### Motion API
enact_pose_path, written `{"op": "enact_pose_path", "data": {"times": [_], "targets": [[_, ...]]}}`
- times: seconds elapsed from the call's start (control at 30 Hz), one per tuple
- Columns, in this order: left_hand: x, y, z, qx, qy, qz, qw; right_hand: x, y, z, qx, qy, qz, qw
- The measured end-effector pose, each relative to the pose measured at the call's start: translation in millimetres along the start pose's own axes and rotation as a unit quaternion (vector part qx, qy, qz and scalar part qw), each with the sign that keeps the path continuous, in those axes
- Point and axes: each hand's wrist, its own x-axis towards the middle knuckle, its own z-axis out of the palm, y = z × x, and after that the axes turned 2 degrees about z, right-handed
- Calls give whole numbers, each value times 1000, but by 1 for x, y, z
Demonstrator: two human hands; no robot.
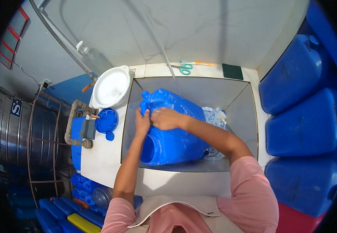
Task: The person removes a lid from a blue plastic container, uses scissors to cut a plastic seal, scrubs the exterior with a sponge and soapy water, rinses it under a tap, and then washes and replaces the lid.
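A blue plastic jerrycan (180, 142) lies on its side in a tiled basin (241, 116), its wide uncapped mouth facing left and white streaks, perhaps suds, on its wall. My left hand (143, 123) grips its handle. Closed fingers of my right hand (167, 118) press at the can beside the handle; a small yellowish bit shows under them, too hidden to name. A clear hose (168, 62) hangs down behind the can. Bundled blue-and-white material (215, 118) lies to the can's right, partly hidden.
On the left ledge are a white plastic basin (111, 87), a blue lid (106, 120) and a small blue cap (110, 136). Scissors (185, 69), a toothbrush (200, 63) and a dark green scouring pad (232, 71) lie along the back ledge. Large blue jerrycans (302, 125) line the right side.
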Motion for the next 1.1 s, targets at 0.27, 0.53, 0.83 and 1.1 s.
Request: {"op": "enact_pose_path", "data": {"times": [0.27, 0.53, 0.83, 1.1], "targets": [[-14, 65, 25, -362, 40, -143, 920, -136, -48, 35, 119, 445, 101, 882], [-56, 128, 4, 277, -45, 319, 905, -177, 73, -78, 352, 231, 191, 887], [-33, 100, -5, 274, -154, 233, 920, -104, 45, 11, -33, 611, 264, 746], [-48, 107, 18, 160, -128, 165, 965, -72, 86, -15, -36, 633, 255, 730]]}}
